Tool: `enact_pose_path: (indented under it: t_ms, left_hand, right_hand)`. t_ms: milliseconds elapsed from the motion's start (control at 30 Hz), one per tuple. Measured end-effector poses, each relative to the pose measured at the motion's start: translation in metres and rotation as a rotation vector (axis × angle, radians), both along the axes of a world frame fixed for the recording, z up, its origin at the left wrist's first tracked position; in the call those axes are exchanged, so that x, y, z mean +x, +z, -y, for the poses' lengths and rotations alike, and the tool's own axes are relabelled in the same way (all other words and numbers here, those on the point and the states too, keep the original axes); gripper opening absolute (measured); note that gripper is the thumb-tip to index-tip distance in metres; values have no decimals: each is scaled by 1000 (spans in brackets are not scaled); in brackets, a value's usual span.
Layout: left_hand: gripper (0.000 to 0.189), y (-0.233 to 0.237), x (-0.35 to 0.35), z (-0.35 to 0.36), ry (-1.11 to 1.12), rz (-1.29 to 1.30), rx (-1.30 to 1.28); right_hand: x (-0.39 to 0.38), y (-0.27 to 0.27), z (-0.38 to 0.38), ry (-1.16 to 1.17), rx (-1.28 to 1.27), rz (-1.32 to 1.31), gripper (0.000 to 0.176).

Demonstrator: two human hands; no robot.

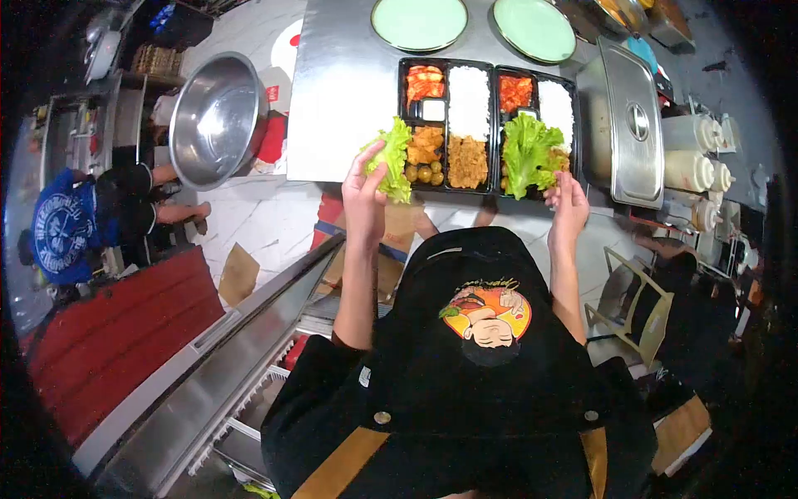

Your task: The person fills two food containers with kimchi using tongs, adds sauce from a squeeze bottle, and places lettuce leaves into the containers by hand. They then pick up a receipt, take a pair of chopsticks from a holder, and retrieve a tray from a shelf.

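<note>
Two black compartment trays stand side by side at the steel table's front edge. In the left tray (pixel 445 131) are white rice, red kimchi, browned meat, orange pieces and small round items. My left hand (pixel 364 185) pinches a green lettuce leaf (pixel 394 163) at that tray's left side. A second lettuce leaf (pixel 529 152) lies over the front of the right tray (pixel 578 108), partly covering its food; rice and kimchi show behind it. My right hand (pixel 568 202) is closed at this leaf's lower right edge, its fingertips touching or very near it.
Two pale green plates (pixel 420 21) (pixel 534 29) sit behind the trays. A lidded steel container (pixel 636 121) and squeeze bottles (pixel 690 170) stand right. A large steel bowl (pixel 219 121) is left, near a person in a blue shirt (pixel 62 224). The steel table (pixel 332 100) extends left of the trays.
</note>
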State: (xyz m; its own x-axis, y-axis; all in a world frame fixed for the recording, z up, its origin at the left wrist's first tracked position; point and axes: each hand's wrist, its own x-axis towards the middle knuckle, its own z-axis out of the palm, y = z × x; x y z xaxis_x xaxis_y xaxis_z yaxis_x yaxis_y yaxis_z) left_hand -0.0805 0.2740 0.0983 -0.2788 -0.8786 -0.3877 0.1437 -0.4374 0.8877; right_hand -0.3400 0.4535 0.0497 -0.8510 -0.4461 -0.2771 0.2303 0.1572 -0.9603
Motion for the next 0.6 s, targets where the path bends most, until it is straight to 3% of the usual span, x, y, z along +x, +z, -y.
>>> enact_pose_path:
  t_ms: [67, 133, 333, 400, 433, 600]
  left_hand:
    - [38, -10, -7, 1, 5, -86, -18]
    - [41, -11, -12, 4, 15, -168, -40]
    - [50, 0, -21, 26, -104, -141, -122]
    - [51, -16, -27, 35, -468, 167, -230]
    - [51, -20, -29, 41, -534, 218, -229]
    - [48, -26, -38, 50, -601, 203, -309]
  right_hand:
    - [3, -2, 2, -33, 68, -156, 20]
    - [10, -1, 7, -156, -96, -365, 12]
    - [15, 17, -2, -140, -165, -360, 16]
    - [16, 20, -4, -126, -202, -320, 17]
    - [17, 23, -3, -74, -187, -304, 17]
    - [29, 22, 3, 94, -168, -190, 16]
